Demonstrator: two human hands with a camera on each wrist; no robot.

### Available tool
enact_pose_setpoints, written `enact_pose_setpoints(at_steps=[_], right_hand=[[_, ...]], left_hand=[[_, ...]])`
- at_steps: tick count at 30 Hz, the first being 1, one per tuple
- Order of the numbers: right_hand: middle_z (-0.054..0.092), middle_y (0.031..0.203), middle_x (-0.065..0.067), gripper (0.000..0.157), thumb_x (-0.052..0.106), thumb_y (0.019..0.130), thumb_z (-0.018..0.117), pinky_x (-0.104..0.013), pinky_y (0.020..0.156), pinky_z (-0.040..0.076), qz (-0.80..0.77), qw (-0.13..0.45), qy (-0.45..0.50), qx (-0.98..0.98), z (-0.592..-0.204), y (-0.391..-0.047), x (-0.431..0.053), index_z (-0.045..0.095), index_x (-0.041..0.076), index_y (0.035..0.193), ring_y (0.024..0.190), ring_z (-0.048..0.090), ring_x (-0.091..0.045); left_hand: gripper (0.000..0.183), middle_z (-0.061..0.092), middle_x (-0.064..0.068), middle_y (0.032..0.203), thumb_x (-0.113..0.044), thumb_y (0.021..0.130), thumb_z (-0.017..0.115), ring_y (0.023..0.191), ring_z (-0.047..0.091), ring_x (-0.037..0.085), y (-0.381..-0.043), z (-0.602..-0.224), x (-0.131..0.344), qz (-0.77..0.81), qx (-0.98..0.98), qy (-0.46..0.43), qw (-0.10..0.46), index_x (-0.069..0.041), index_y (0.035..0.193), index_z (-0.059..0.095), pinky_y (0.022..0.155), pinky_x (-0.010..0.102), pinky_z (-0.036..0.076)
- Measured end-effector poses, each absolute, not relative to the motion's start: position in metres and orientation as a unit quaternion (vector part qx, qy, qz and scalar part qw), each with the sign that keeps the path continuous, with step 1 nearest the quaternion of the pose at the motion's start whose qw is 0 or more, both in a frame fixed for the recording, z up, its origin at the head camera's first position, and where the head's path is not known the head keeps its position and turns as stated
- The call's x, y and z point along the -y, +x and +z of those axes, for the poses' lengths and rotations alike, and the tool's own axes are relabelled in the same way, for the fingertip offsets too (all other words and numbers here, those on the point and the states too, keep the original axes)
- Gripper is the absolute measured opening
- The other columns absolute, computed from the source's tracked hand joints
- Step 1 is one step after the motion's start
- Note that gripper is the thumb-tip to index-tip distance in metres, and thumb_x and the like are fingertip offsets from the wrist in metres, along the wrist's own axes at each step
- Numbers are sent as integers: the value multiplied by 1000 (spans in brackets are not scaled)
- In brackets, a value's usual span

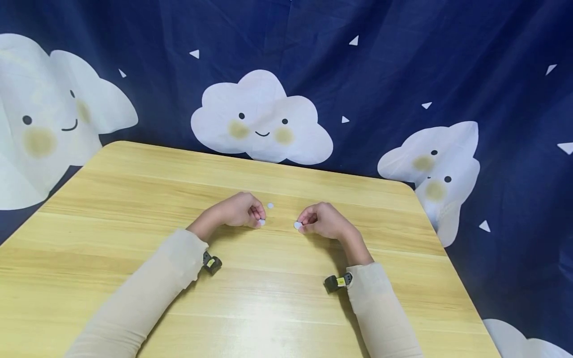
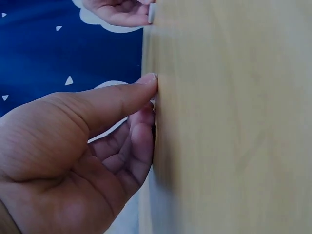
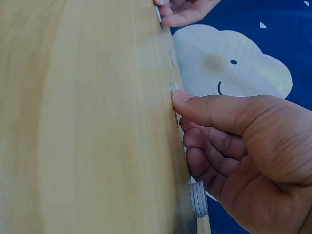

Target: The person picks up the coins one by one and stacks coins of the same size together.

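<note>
My left hand (image 1: 241,209) has its thumb and fingers curled at a small white disc (image 1: 261,222), pinching it low over the wooden table. To the right, my right hand (image 1: 327,220) pinches another white disc (image 1: 297,225) by its edge. A third white disc (image 1: 270,205) lies flat on the table just beyond the left hand's fingertips. In the right wrist view, a short stack of grey-white discs (image 3: 199,199) stands beside the curled fingers of the right hand; the head view hides it. The left wrist view shows little of the left disc behind the thumb (image 2: 146,80).
The wooden table (image 1: 250,288) has rounded far corners. Behind it hangs a dark blue curtain (image 1: 304,44) with smiling white clouds. Each forearm wears a small black wrist camera (image 1: 212,263) at the end of a beige sleeve (image 1: 147,293).
</note>
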State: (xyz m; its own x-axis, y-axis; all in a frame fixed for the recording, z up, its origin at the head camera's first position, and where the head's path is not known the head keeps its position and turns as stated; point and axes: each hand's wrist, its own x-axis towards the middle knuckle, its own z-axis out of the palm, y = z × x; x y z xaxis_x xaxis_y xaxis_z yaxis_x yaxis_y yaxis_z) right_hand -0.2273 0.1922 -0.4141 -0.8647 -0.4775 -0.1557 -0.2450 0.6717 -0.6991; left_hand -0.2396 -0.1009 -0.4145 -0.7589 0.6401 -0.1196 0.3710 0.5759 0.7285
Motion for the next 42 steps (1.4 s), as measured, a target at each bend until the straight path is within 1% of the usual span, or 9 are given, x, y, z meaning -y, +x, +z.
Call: enact_pose_setpoints(at_steps=[5,15,25,33,42], right_hand=[[70,84,2,11,8,86,83,-29,72,51,-350,166,-203,-899,-414,-226,-191,76,11,94,78,61,-14],[70,84,2,12,7,85,83,-29,73,52,-354,159,-214,-896,-413,-228,-189,77,9,94,78,62,-14],[70,85,0,12,7,85,83,-30,74,52,-354,157,-213,-897,-411,-228,-190,76,8,95,79,61,-15],[70,84,2,13,8,85,84,-28,73,52,-354,165,-216,-895,-415,-226,-192,76,10,95,78,61,-15],[70,87,2,15,8,84,85,-29,75,52,-349,158,-221,-897,-412,-226,-194,77,10,96,80,62,-15]], left_hand=[[12,68,1,89,-4,87,79,83,61,13,-235,-415,103,360,-866,294,182,-5,97,73,80,27,53],[8,67,0,88,-4,89,77,84,61,13,-233,-411,100,336,-879,296,166,-5,95,72,80,27,53],[8,67,1,88,-4,89,78,84,61,13,-236,-414,100,341,-880,286,168,-6,95,72,80,28,53],[9,67,1,87,-4,88,78,83,61,14,-233,-415,99,344,-878,280,179,-5,95,72,80,27,53],[10,67,2,89,-4,89,78,85,61,15,-232,-414,98,354,-878,266,181,-5,96,72,81,28,53]])
